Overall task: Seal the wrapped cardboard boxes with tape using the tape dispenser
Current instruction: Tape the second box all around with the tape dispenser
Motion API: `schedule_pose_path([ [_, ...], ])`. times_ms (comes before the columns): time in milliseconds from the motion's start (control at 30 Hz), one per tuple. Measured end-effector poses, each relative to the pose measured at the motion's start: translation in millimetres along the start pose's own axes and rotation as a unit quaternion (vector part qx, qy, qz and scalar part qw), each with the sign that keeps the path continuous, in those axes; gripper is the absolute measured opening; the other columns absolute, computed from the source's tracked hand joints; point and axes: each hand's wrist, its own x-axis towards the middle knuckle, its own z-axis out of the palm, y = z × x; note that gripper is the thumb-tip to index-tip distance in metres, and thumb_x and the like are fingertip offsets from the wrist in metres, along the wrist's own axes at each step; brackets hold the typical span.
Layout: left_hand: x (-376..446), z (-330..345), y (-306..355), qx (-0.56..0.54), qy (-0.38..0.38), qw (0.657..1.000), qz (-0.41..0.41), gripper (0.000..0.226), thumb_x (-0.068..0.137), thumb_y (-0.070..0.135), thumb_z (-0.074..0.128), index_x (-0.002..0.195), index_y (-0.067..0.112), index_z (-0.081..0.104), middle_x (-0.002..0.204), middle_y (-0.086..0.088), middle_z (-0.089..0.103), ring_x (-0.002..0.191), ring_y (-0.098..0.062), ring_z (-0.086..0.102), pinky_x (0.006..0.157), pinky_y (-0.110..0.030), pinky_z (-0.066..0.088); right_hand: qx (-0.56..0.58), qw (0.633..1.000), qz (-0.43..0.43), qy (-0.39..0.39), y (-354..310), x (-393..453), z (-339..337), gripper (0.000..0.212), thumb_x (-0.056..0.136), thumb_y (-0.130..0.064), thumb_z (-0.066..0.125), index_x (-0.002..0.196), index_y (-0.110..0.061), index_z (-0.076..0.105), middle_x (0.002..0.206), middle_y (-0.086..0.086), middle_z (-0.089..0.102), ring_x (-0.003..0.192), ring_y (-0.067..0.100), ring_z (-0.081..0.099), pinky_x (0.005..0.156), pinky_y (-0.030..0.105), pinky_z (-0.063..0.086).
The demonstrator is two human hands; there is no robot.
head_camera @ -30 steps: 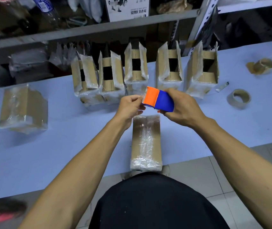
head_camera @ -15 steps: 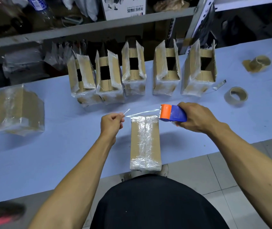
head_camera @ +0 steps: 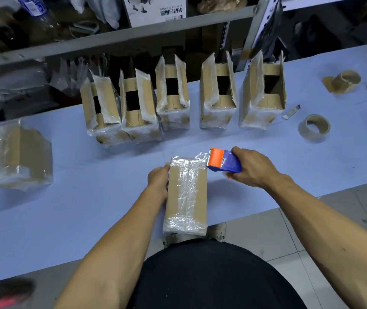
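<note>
The wrapped box [head_camera: 186, 195] lies flat at the near edge of the worktop [head_camera: 88, 197], its long side running away from me, film crinkled over its top. A strip of clear tape [head_camera: 199, 157] crosses its far end and runs to the orange mouth of the tape dispenser [head_camera: 222, 161], which sits just off the box's far right corner. My right hand [head_camera: 253, 167] grips the blue body of the dispenser, fingers curled round it from the right. My left hand [head_camera: 158, 181] lies against the box's left side near its far end, fingers wrapped onto that edge and touching the film; their tips are hidden, so I cannot tell how tightly they grip.

Toward the far edge of the worktop stands a row of five open wrapped boxes [head_camera: 172, 97], flaps up. A closed wrapped box [head_camera: 15, 155] sits well apart near the left edge. Near the right edge lie a tape roll [head_camera: 313, 128] and, farther back, an empty cardboard core [head_camera: 345, 81].
</note>
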Motion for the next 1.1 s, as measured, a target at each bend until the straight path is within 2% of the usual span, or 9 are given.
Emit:
schedule_pose_path([
  [67, -2, 6, 6, 0.087, 0.023, 0.99, 0.105, 0.047, 0.098, 0.057, 0.048, 0.089, 0.014, 0.063, 0.087, -0.002, 0.064, 0.085, -0.026, 0.059, 0.077, -0.032, 0.049, 0.009, 1.0, -0.002, 0.0, 0, 0, 1, 0.043, 0.079, -0.043, 0.074, 0.103, -0.017, 0.05, 0.1, 0.001, 0.064, 0.084, 0.025, 0.059, 0.068, 0.033, 0.049],
  [133, -13, 14, 8, 0.167, -0.033, 0.972, 0.161, 0.065, 0.084, 0.074, 0.051, 0.114, 0.018, 0.066, 0.114, 0.0, 0.069, 0.108, -0.024, 0.064, 0.099, -0.041, 0.051, 0.011, 1.0, -0.004, 0.001, 2, 2, 2, 0.043, 0.079, -0.043, 0.074, 0.104, -0.017, 0.05, 0.1, 0.001, 0.064, 0.084, 0.026, 0.059, 0.068, 0.033, 0.048],
  [233, -18, 21, -2, 0.224, -0.036, 0.949, 0.219, 0.05, 0.081, 0.064, 0.068, 0.11, 0.023, 0.067, 0.109, 0.005, 0.072, 0.102, -0.018, 0.068, 0.092, -0.037, 0.054, 0.02, 1.0, -0.011, 0.001, 8, 3, 5, 0.042, 0.079, -0.043, 0.074, 0.103, -0.018, 0.05, 0.098, 0.0, 0.064, 0.083, 0.025, 0.059, 0.066, 0.032, 0.048],
  [333, -13, 22, -2, 0.203, -0.031, 0.952, 0.229, 0.032, 0.084, 0.053, 0.074, 0.099, 0.026, 0.07, 0.1, 0.007, 0.075, 0.095, -0.015, 0.071, 0.085, -0.033, 0.057, 0.026, 0.999, -0.017, -0.014, 21, -3, 5, 0.043, 0.079, -0.043, 0.075, 0.104, -0.019, 0.05, 0.097, -0.001, 0.063, 0.082, 0.024, 0.059, 0.07, 0.037, 0.053],
  [433, -9, 21, -1, 0.175, -0.042, 0.958, 0.224, 0.023, 0.081, 0.048, 0.08, 0.093, 0.031, 0.072, 0.098, 0.008, 0.076, 0.094, -0.013, 0.072, 0.09, -0.035, 0.058, 0.009, 1.0, -0.024, -0.018, 38, -7, 2, 0.042, 0.078, -0.042, 0.075, 0.103, -0.02, 0.049, 0.095, -0.001, 0.063, 0.08, 0.023, 0.058, 0.068, 0.035, 0.051],
  [700, -15, 23, 0, 0.143, -0.053, 0.968, 0.199, 0.032, 0.074, 0.047, 0.082, 0.095, 0.024, 0.075, 0.093, 0.002, 0.079, 0.091, -0.02, 0.075, 0.093, -0.048, 0.058, -0.018, 0.999, -0.004, -0.047, 46, -5, 9, 0.043, 0.079, -0.043, 0.074, 0.106, -0.02, 0.048, 0.098, -0.001, 0.063, 0.082, 0.023, 0.059, 0.066, 0.032, 0.048],
  [900, -17, 23, 1, 0.173, -0.043, 0.961, 0.21, 0.029, 0.073, 0.053, 0.08, 0.093, 0.033, 0.071, 0.096, 0.007, 0.077, 0.092, -0.015, 0.074, 0.092, -0.045, 0.058, -0.202, 0.979, 0.0, -0.039, -7, 20, 12, 0.04, 0.078, -0.024, 0.067, 0.112, -0.016, 0.049, 0.1, 0.006, 0.062, 0.083, 0.027, 0.058, 0.067, 0.029, 0.033],
  [1000, -21, 28, -4, 0.199, -0.055, 0.955, 0.212, 0.055, 0.072, 0.058, 0.077, 0.118, 0.028, 0.069, 0.114, 0.008, 0.072, 0.105, -0.016, 0.07, 0.096, -0.041, 0.056, -0.247, 0.966, 0.048, -0.059, -32, 24, 19, 0.034, 0.075, -0.017, 0.068, 0.105, -0.015, 0.053, 0.088, 0.003, 0.055, 0.077, 0.024, 0.055, 0.067, 0.029, 0.032],
  [1100, -23, 27, -4, 0.211, -0.039, 0.955, 0.204, 0.078, 0.072, 0.064, 0.075, 0.137, 0.024, 0.058, 0.131, 0.007, 0.063, 0.119, -0.018, 0.062, 0.102, -0.038, 0.051, -0.217, 0.971, 0.09, -0.052, -24, 17, 28, 0.037, 0.077, -0.017, 0.068, 0.109, -0.013, 0.05, 0.096, 0.006, 0.059, 0.084, 0.026, 0.059, 0.066, 0.031, 0.034],
])
